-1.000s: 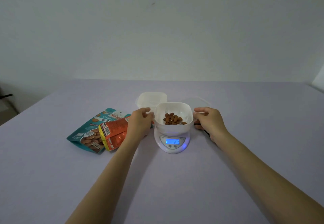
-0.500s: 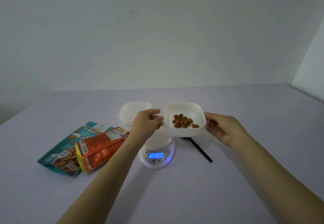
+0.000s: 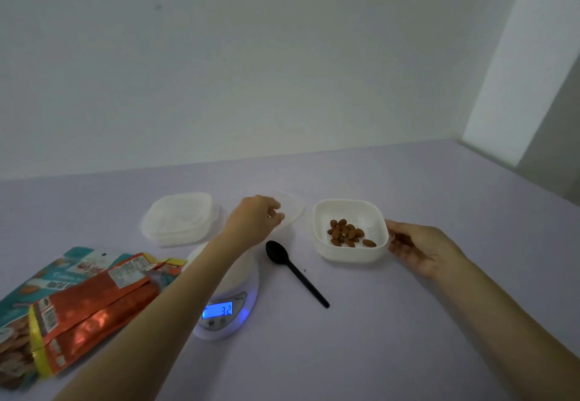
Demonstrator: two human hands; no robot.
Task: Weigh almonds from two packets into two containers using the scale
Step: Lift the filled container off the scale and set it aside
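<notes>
A white container with several almonds stands on the table right of the scale. My right hand rests against its right wall with loosely curled fingers. The white scale has a lit blue display, and my left forearm crosses over its bare platform. My left hand reaches behind the scale and pinches the near edge of a clear lid lying on the table. A second white container, covered, sits at the back left. An orange packet lies on a teal packet at the left.
A black plastic spoon lies on the lilac table between the scale and the almond container, handle pointing toward me. A pale wall stands behind the table's far edge.
Both hands lifted the almond container off the scale and carried it right, and it now stands on the table. My left hand let go and moved back to the clear lid.
</notes>
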